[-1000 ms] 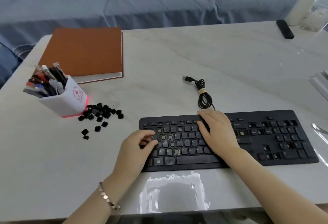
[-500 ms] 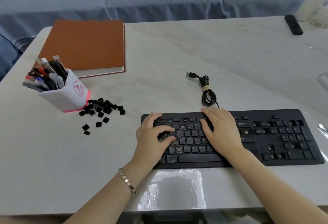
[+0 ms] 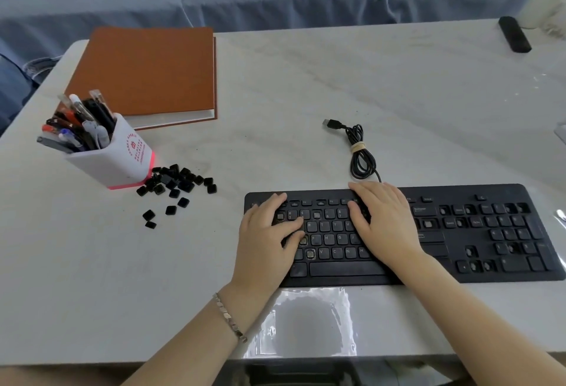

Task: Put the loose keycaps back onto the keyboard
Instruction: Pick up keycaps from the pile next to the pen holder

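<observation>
Keycaps (image 3: pixel 176 185) lie loose by the pen cup (image 3: pixel 122 156); your left hand (image 3: pixel 263 238) and right hand (image 3: pixel 386 223) rest flat on the keyboard (image 3: pixel 490 232), gripping nothing.

Black keyboard (image 3: pixel 477 232) flat on table, several sockets bare, loose black keycaps (image 3: pixel 176 185) heaped left

White letters on the keyboard (image 3: pixel 490 234) keys read R, T, Y, U, then F, H, G, J, then V, C, N, M. The digits and function-row labels blur. Red print on the pen cup (image 3: pixel 122 157) is too small to read.
</observation>
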`<act>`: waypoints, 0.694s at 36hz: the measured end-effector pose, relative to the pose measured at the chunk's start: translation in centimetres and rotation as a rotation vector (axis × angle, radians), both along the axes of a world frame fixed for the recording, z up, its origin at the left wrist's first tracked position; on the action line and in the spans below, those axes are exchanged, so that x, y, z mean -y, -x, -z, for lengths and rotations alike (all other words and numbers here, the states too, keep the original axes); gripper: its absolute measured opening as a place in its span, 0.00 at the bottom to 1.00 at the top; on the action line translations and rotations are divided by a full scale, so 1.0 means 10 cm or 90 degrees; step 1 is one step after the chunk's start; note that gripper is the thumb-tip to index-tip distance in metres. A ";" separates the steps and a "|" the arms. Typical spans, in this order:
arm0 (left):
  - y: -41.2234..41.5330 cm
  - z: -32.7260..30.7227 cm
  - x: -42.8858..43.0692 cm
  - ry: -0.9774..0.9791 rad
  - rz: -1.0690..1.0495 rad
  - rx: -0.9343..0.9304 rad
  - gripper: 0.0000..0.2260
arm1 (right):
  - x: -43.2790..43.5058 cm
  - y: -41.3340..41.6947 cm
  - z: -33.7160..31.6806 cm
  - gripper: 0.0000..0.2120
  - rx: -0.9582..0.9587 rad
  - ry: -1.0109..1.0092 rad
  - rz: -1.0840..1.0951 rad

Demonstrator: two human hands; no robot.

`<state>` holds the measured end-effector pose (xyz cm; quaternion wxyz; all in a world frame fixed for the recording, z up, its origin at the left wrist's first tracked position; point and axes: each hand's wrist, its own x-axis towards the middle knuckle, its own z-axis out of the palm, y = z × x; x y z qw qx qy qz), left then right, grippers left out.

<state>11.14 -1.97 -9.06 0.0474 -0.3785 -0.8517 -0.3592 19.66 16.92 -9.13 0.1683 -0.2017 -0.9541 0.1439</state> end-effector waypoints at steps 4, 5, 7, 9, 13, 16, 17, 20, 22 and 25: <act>0.04 0.07 0.09 0.041 0.065 -0.086 0.12 | 0.00 0.00 0.00 0.21 0.003 0.002 0.001; 0.05 0.07 0.10 0.039 0.064 -0.087 0.12 | 0.00 -0.01 0.00 0.21 0.001 0.000 0.001; 0.07 0.06 0.09 0.047 0.069 -0.107 0.12 | 0.00 -0.01 0.00 0.21 0.000 -0.001 0.000; 0.07 0.06 0.08 0.070 0.088 -0.152 0.12 | 0.01 -0.01 0.00 0.21 -0.004 -0.002 0.001; 0.04 0.05 0.08 0.096 0.094 -0.204 0.13 | 0.02 -0.01 -0.01 0.20 -0.017 -0.004 0.004; 0.03 0.08 0.12 0.110 0.096 -0.208 0.13 | 0.03 0.00 -0.02 0.20 -0.019 -0.002 0.005; 0.03 0.08 0.12 0.117 0.097 -0.213 0.13 | 0.03 0.00 -0.02 0.19 -0.016 -0.001 0.005; 0.05 0.07 0.12 0.143 0.107 -0.244 0.13 | 0.03 0.01 -0.03 0.20 -0.008 0.001 0.006; 0.08 0.07 0.13 0.159 0.115 -0.261 0.13 | 0.03 0.01 -0.04 0.19 -0.006 -0.001 0.008; 0.10 0.06 0.14 0.183 0.117 -0.264 0.14 | 0.04 -0.01 -0.05 0.19 0.002 0.002 0.009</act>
